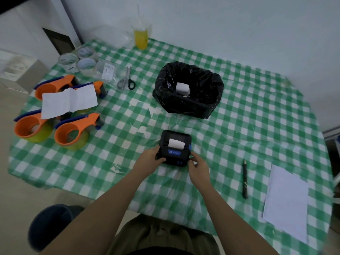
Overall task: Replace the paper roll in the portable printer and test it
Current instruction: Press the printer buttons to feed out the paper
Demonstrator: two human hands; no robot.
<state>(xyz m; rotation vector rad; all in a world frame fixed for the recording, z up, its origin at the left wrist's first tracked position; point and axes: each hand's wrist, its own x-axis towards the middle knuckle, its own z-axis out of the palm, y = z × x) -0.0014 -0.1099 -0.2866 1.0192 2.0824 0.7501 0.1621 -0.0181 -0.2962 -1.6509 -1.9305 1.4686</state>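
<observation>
A small black portable printer (174,147) with a blue label sits on the green checked tablecloth (239,126) near the front middle. A short strip of white paper (176,143) sticks up from its slot. My left hand (151,157) grips the printer's left side. My right hand (197,167) holds its right front corner, fingers by the blue buttons. Behind the printer stands a bin lined with a black bag (189,89), with a white paper roll (182,88) lying inside.
Several orange tape dispensers (73,129) and a white sheet (68,101) lie at the left. Tape rolls (86,64), scissors (127,80) and a yellow drink cup (140,38) are at the back. A black pen (244,178) and notepad (287,201) lie at the right.
</observation>
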